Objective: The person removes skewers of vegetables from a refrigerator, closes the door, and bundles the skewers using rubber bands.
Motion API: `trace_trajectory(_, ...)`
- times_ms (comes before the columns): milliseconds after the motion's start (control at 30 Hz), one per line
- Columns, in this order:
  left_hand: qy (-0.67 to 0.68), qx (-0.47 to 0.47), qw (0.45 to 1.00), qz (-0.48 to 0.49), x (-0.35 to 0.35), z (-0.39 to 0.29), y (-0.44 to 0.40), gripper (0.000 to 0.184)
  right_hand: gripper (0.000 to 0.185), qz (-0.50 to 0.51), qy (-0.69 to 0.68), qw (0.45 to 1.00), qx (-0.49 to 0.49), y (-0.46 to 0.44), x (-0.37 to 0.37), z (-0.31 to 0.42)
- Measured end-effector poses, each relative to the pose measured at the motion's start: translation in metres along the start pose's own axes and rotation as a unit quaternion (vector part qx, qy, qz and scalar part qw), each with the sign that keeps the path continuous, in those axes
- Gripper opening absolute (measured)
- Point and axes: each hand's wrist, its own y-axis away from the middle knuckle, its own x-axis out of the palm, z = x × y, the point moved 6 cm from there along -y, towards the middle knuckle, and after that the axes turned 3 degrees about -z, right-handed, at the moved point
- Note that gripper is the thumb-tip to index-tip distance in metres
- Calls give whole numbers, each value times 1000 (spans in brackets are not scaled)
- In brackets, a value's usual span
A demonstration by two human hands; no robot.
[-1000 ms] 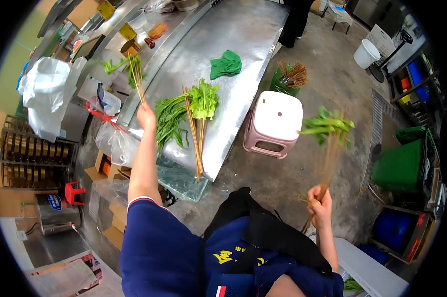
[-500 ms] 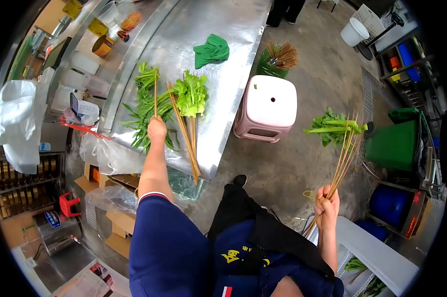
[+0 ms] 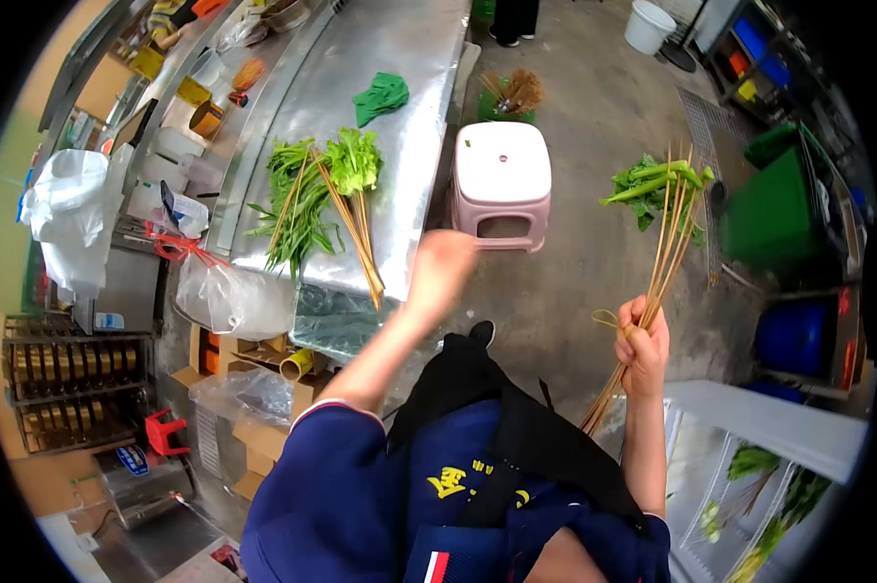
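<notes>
My right hand (image 3: 642, 340) is closed round a bundle of thin wooden skewers (image 3: 664, 257), with green leafy stalks (image 3: 657, 182) threaded at their upper ends. My left hand (image 3: 445, 260), smeared by motion, is between the steel table's near corner and the pink stool; its fingers cannot be made out. On the steel table (image 3: 312, 73) lie dark green leafy vegetables (image 3: 300, 209) with skewers across them. Beside them is skewered light green lettuce (image 3: 354, 160), its sticks pointing toward me. A crumpled green cloth (image 3: 381, 98) rests farther back on the table.
A pink stool with white top (image 3: 502, 165) stands right of the table, a tub of skewers (image 3: 511, 94) behind it. At right are a green bin (image 3: 769, 204) and an open white chest (image 3: 749, 413) holding vegetables. Cardboard boxes (image 3: 261, 442) lie at left. Another person's legs show at the top.
My left hand has let go of the leafy skewers, now lying on the table with the other greens, and has moved back to the right. My right hand still holds its bundle.
</notes>
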Motion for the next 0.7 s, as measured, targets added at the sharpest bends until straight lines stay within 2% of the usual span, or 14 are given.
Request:
trace_trajectory(33,77,-21,987,138,42,-63,31,25,21,-4,0,1000,-1,19,-11,-2)
trace_trajectory(67,208,-4,943,259,92,-93,59,30,21,-9,0,1000,-4,38,-23,-3)
trace_trajectory(133,370,-5,844,388,167,-141,106,41,21,-17,4,1000,-3,80,-46,-4)
trace_trajectory(167,415,-72,774,472,188,-170,125,45,21,-19,12,1000,3,101,-57,-5)
trace_trajectory(200,449,-90,736,499,207,-189,140,44,21,-24,19,999,12,125,-69,-5)
trace_trajectory(267,451,-93,700,545,242,-219,174,39,17,-43,80,996,10,161,-86,3)
trace_trajectory(300,435,-138,691,560,257,-224,197,36,15,-51,109,993,-5,182,-104,2)
trace_trajectory(333,418,-177,682,574,263,-226,212,35,15,-41,96,994,21,200,-110,5)
trace_trajectory(367,448,-195,669,560,264,-242,225,34,16,-20,49,999,6,212,-115,3)
trace_trajectory(400,474,-215,662,539,265,-257,236,35,16,-51,22,998,13,232,-122,6)
trace_trajectory(467,505,-218,632,546,278,-282,245,35,16,-25,-2,999,30,267,-138,-7)
trace_trajectory(600,543,-216,572,576,313,-319,260,34,12,-98,-19,995,28,329,-163,-2)
trace_trajectory(700,553,-218,558,579,313,-336,260,34,14,-153,-27,988,-9,345,-150,8)
